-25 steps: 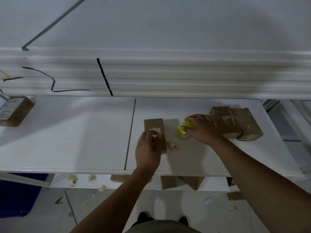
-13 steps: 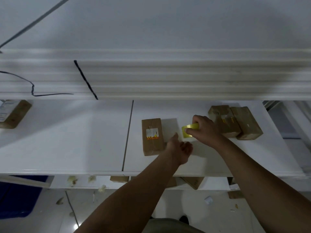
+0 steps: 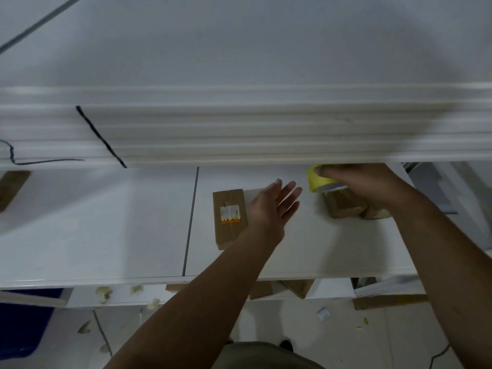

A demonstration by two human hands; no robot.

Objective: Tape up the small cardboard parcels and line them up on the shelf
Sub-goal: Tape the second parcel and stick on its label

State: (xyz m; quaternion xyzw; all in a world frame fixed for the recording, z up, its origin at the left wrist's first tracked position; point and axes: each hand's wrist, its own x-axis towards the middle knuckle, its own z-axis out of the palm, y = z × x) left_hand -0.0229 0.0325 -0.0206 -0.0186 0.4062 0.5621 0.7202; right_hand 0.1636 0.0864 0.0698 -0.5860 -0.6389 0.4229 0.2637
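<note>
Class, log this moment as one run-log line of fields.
left hand: open, beside labelled parcel | right hand: holds yellow tape roll above two parcels | shelf

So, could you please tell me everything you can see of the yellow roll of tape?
The roll of tape is bright yellow with a pale inner core showing at its lower edge. The right hand grips it from above, fingers wrapped over its top, holding it tilted above the back end of a brown parcel on the white shelf. Whether it touches that parcel is unclear.

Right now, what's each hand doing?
Left hand: open, fingers spread, holding nothing.
Right hand: closed on the yellow roll of packing tape.
</note>
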